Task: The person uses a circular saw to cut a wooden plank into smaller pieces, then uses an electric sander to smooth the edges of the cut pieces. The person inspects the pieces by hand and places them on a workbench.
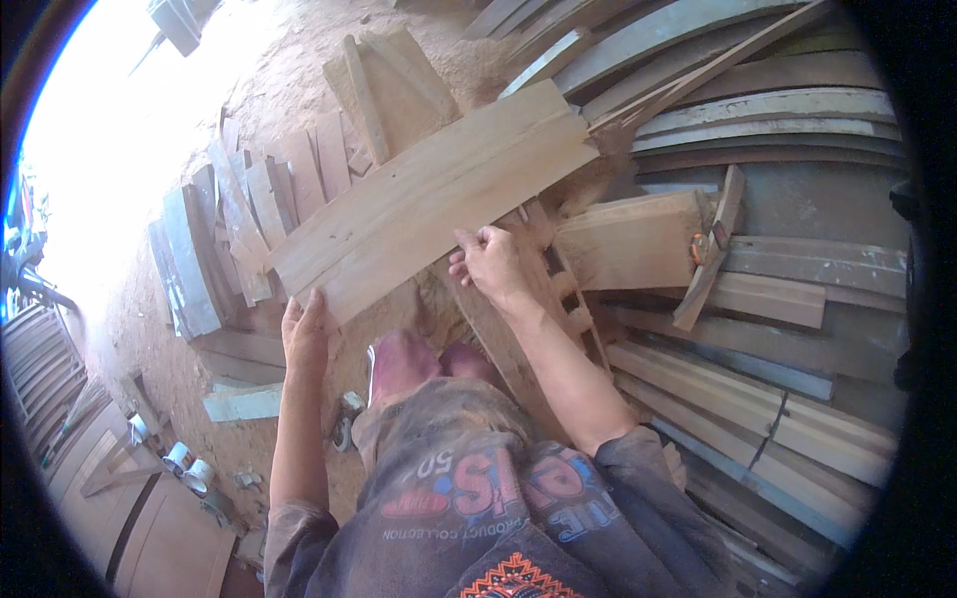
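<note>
Planks (758, 399) around held board (439, 194)

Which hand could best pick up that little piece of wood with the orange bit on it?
Probably the right hand. It grips the big plank's near edge on the side where the small wood piece with the orange part lies. The left hand holds the plank's other end, farther away.

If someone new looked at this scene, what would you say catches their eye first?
The wide pale wooden plank held slantwise across the middle stands out first, with the left hand under its lower end and the right hand gripping its near edge. Grey, weathered boards lie stacked to the right, and a fan of short planks rests on the sandy ground to the left.
</note>
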`<action>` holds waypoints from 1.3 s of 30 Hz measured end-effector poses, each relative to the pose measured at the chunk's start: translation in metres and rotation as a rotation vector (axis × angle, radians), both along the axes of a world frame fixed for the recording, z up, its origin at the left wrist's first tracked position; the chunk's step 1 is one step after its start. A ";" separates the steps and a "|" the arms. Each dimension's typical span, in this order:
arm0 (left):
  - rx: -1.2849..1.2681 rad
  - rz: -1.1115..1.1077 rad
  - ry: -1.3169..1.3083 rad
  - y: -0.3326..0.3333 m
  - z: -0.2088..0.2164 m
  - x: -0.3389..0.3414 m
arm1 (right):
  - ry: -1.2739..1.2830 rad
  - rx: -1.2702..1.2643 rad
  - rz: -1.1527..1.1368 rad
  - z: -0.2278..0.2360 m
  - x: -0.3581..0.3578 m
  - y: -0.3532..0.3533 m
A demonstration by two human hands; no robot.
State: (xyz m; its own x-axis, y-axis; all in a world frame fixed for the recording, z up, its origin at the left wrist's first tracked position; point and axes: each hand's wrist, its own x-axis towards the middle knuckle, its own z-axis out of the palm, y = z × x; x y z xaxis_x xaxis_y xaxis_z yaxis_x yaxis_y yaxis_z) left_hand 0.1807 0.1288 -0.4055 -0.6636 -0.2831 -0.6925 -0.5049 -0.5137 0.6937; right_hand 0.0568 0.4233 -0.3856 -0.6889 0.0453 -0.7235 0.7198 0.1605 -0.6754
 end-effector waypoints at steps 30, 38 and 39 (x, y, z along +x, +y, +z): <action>0.020 0.259 0.045 -0.003 -0.021 0.006 | 0.014 -0.083 -0.097 -0.003 0.014 -0.003; 0.081 0.270 0.052 -0.004 -0.016 0.011 | -0.001 -0.098 -0.113 -0.009 0.016 -0.003; 0.073 0.261 0.025 -0.004 -0.016 0.011 | -0.006 -0.108 -0.125 -0.009 0.017 -0.002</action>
